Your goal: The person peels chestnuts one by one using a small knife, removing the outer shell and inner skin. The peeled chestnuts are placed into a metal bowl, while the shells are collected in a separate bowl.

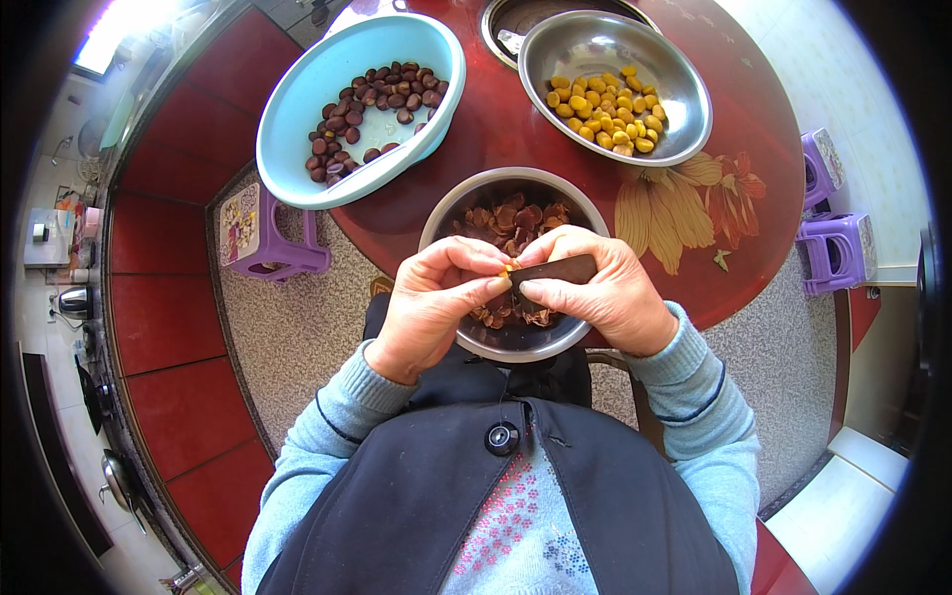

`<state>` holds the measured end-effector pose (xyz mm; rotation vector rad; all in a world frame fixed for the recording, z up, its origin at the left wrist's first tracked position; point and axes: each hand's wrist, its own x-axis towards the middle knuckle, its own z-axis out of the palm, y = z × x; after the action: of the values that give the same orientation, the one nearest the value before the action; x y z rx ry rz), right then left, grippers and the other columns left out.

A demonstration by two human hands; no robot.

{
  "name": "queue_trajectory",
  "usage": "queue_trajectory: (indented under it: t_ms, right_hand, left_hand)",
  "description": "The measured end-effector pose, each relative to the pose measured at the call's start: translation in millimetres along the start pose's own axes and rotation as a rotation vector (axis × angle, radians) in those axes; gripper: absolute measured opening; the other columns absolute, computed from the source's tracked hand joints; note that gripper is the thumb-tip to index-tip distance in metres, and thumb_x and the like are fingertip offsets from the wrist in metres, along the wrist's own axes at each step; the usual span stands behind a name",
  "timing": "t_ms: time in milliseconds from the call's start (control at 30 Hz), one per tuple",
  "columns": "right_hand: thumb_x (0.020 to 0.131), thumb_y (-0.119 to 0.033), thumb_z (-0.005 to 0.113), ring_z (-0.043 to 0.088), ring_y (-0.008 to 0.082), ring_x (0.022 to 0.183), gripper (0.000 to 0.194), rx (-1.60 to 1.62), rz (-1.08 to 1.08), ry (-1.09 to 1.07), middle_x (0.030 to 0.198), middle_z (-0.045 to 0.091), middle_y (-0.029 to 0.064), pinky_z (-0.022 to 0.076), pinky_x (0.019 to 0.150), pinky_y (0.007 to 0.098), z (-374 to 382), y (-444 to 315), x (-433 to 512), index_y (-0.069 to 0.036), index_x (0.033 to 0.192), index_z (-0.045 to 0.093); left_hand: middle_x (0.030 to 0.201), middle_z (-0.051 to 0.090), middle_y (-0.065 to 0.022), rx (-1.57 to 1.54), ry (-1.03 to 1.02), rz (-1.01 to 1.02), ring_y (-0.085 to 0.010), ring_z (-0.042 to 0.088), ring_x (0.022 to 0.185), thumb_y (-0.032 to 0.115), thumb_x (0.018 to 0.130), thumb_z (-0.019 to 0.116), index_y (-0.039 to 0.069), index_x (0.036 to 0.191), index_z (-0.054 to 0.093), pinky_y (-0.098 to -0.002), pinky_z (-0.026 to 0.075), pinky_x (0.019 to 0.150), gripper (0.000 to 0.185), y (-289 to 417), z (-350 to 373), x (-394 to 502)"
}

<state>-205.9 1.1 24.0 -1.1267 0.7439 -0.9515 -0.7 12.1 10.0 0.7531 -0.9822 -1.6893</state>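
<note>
My left hand (435, 301) pinches a small yellow chestnut (509, 269) between thumb and fingertips, mostly covered by the fingers. A dark, broad knife blade (564, 272) is gripped in my right hand (621, 294), its edge end close to the nut. Both hands hover above a steel bowl (520, 352) of brown chestnut shells (512, 222). Beyond it to the left, a light-blue plastic basin (316, 85) contains unpeeled chestnuts (344, 115). A second steel bowl (686, 111) at the far right holds peeled yellow chestnuts (606, 108).
The bowls are at a round red table (758, 260) with a flower print. Behind the right bowl lies a round metal-rimmed inset (494, 18). Purple stools stand left (290, 256) and right (837, 253). Red cabinets (171, 320) line the left side, with a kettle (76, 303) on the counter.
</note>
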Motion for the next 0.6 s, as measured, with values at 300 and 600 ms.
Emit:
queue_trajectory:
  t_ms: [300,600]
  right_hand:
    - [0.082,-0.002,0.071,0.061,0.0097,0.088,0.017,0.123,0.161,0.006,0.098,0.065,0.0042,0.0506,0.078,0.0239,-5.6,-0.1,-0.9,-0.001,0.099,0.067]
    - [0.081,-0.001,0.072,0.061,0.0109,0.09,0.017,0.012,0.083,0.004,0.095,0.066,0.0055,0.0502,0.08,0.0254,-4.8,0.6,-0.9,0.0,0.098,0.067]
  left_hand:
    - [0.103,0.064,-0.0085,-0.054,0.01,-0.077,-0.0148,0.062,0.098,-0.01,0.082,0.066,0.0,0.1,0.062,-0.0277,0.051,0.091,0.021,2.8,0.5,-1.3]
    - [0.104,0.063,-0.0109,0.039,0.015,-0.087,-0.0177,0.062,0.102,-0.011,0.082,0.064,0.002,0.111,0.055,-0.0307,0.05,0.094,0.033,10.0,2.8,-1.7]
